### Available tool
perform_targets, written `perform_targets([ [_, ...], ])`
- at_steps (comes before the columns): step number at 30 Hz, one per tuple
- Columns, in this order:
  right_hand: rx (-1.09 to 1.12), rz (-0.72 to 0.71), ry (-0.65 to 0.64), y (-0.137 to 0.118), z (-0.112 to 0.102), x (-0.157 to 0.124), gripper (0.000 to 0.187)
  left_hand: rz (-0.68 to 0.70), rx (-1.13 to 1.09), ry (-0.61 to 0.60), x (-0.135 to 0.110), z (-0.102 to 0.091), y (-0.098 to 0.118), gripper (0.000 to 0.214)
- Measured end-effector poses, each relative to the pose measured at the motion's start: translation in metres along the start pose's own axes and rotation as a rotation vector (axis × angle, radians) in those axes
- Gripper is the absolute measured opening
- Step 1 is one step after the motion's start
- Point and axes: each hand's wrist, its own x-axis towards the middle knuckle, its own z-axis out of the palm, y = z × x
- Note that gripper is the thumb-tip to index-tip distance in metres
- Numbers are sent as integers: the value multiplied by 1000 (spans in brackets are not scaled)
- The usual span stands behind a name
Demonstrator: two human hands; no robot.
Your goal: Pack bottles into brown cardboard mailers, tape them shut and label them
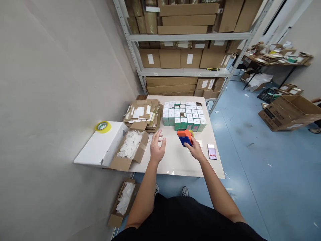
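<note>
My right hand (pixel 194 149) is wrapped round an orange and blue tape dispenser (pixel 185 136), with a bit of yellow roll showing at its far side. It is held above the table (pixel 173 160). To its left, my left hand (pixel 157 147) is raised with fingers apart and nothing in it. Beyond both hands stand rows of small green and white boxes (pixel 184 115), packed close together. A stack of flattened cardboard packaging (pixel 139 112) lies past my left hand. Nearer to that hand is an open carton (pixel 140 150) of white crumpled paper (pixel 130 144).
A phone (pixel 212 152) lies at the table's right side. Yellow tape (pixel 102 127) rests on a white block (pixel 100 147) by the wall. Shelving (pixel 185 72) with cartons stands behind the table. Below left is another paper-filled carton (pixel 125 197); a large box (pixel 288 112) sits on the floor at right.
</note>
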Motion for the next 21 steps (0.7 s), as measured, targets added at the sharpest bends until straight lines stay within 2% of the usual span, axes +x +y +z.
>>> perform_targets([
  [5,-60,-20,-17,-26,68,35,38,-43,35,44,6,-61,-36,46],
  [10,-181,-67,-133,-42,154,66,33,-92,76,136,4,-133,-70,47],
  [16,-265,-168,-296,-61,279,99,30,-182,125,315,-10,-223,-117,46],
  [21,-339,-295,-439,-78,390,115,25,-251,143,439,-29,-289,-148,46],
])
